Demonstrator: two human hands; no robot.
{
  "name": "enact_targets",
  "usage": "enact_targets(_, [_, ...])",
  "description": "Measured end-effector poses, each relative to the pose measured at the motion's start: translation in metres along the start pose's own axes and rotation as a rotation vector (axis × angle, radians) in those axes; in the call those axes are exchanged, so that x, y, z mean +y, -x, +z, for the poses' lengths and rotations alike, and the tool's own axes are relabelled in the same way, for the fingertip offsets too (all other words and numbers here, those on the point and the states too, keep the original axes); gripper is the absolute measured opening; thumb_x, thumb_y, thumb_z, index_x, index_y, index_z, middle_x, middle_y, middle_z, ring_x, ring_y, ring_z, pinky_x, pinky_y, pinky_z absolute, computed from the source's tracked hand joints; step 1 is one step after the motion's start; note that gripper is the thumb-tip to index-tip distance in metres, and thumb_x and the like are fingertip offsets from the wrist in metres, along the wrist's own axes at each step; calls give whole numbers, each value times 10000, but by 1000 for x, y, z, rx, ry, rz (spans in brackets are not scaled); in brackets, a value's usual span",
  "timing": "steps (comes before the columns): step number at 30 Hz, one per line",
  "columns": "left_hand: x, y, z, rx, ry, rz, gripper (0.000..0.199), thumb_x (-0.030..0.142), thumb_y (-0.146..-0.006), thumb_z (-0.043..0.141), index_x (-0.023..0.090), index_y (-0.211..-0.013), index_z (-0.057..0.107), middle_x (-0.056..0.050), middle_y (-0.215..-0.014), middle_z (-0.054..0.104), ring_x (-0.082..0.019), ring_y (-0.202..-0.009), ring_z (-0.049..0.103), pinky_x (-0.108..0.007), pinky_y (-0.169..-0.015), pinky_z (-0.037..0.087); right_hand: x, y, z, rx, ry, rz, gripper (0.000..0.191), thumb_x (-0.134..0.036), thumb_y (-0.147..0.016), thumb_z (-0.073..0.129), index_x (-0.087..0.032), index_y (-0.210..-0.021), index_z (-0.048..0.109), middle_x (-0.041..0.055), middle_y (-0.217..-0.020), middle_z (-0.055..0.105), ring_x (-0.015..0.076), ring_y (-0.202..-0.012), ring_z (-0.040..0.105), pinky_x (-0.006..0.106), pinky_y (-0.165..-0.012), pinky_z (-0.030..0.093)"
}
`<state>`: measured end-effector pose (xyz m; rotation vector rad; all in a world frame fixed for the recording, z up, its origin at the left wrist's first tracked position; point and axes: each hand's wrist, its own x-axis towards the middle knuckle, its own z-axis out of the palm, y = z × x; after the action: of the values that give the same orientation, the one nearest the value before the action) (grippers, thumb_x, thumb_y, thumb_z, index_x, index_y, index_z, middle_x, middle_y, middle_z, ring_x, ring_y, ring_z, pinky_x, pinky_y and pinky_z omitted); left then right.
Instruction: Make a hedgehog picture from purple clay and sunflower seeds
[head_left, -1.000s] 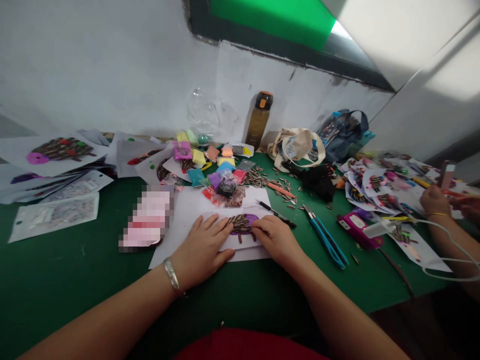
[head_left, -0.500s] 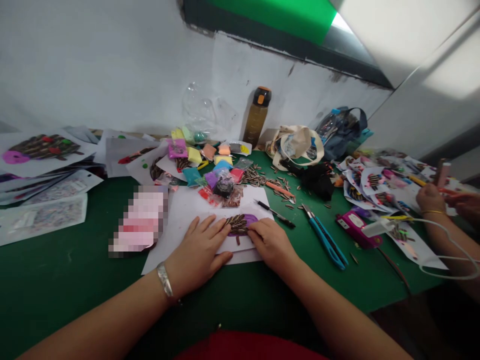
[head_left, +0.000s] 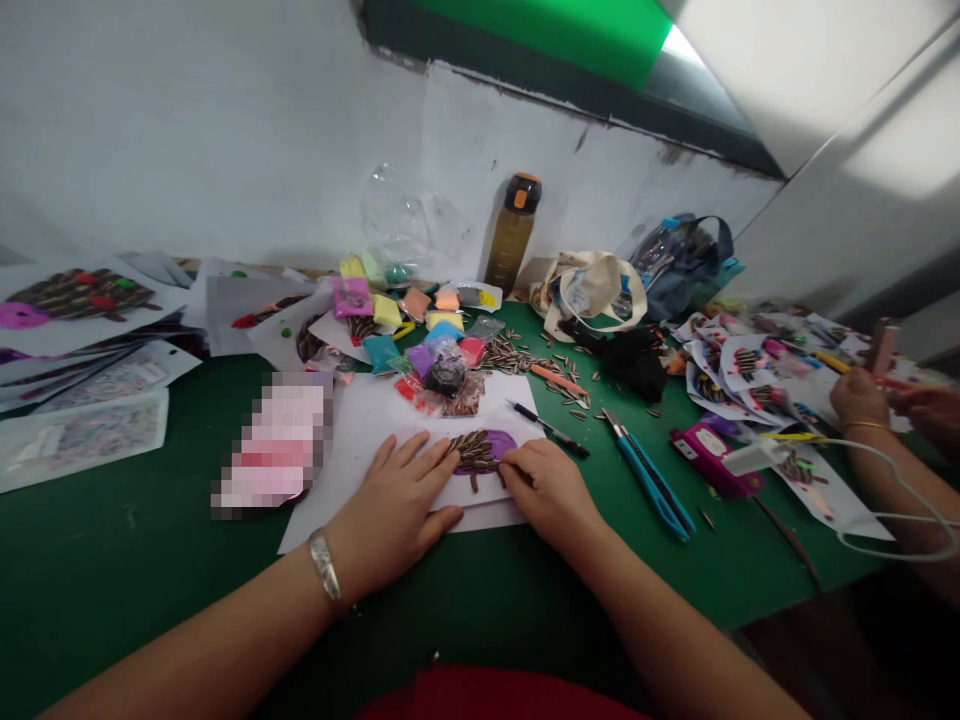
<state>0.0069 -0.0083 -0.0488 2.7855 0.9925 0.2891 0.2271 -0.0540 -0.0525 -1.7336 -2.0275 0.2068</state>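
My left hand (head_left: 409, 490) lies flat on the white paper (head_left: 360, 400), fingers spread, the fingertips at the left end of a seed-and-clay picture. That picture has a purple clay shape (head_left: 504, 440) partly covered by rows of striped sunflower seeds (head_left: 472, 452), with a small brown clay strip (head_left: 474, 483) below it. At its right edge my right hand (head_left: 551, 490) is closed in a pinch, fingertips against the purple clay. Whatever is between those fingers is hidden. Right of this hand lie a black pen (head_left: 551, 430) and blue-handled tweezers (head_left: 651, 478).
Clay packets (head_left: 386, 312) and a pile of loose seeds (head_left: 517, 355) lie behind the paper. A bottle (head_left: 514, 235) stands by the wall. A blurred pink item (head_left: 274, 450) is at left, a magenta device (head_left: 716, 460) with a white cable at right. Another person's hand (head_left: 862, 400) works at far right.
My right hand's fingertips have shifted slightly down and right along the clay edge, showing more of the purple. My left hand stays in place on the paper.
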Motion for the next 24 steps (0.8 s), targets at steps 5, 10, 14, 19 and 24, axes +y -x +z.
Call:
enact_targets(5, [1,0,0,5,5,-3,508,439,-891,510,183,-1330,497,-103,-1397,488,-346,-1311,366,-575,-1064,252,-1,-2,0,-15,-20,21,171,-221,-882,523,-195,-815,678,36,-753,623,171,-776,546,267,-711,396])
enact_targets(10, [0,1,0,2,-6,-4,510,449,-895,501,190,-1335,492,-104,-1404,480,-345,-1306,371,-567,-1066,251,-2,-2,-1,-13,-10,51,156,-229,-872,537,-201,-805,675,32,-742,624,174,-769,549,271,-706,395])
enact_targets(14, [0,1,0,-6,-5,-5,511,444,-896,501,190,-1339,486,-102,-1412,471,-346,-1313,363,-568,-1068,245,-2,-3,0,-10,2,27,178,-222,-880,522,-199,-782,669,29,-729,611,169,-754,544,263,-683,387])
enact_targets(19, [1,0,0,5,0,-3,500,424,-894,511,184,-1332,495,-108,-1396,488,-345,-1307,373,-567,-1068,250,-4,-3,3,-21,-32,19,181,-211,-884,519,-196,-784,670,28,-739,618,166,-765,546,260,-697,393])
enact_targets(24, [-1,0,1,8,-3,1,502,434,-890,515,194,-1330,499,-100,-1399,486,-341,-1308,370,-564,-1074,244,1,-5,0,-42,-94,-12,178,-213,-880,521,-210,-822,689,24,-754,638,160,-763,564,253,-697,412])
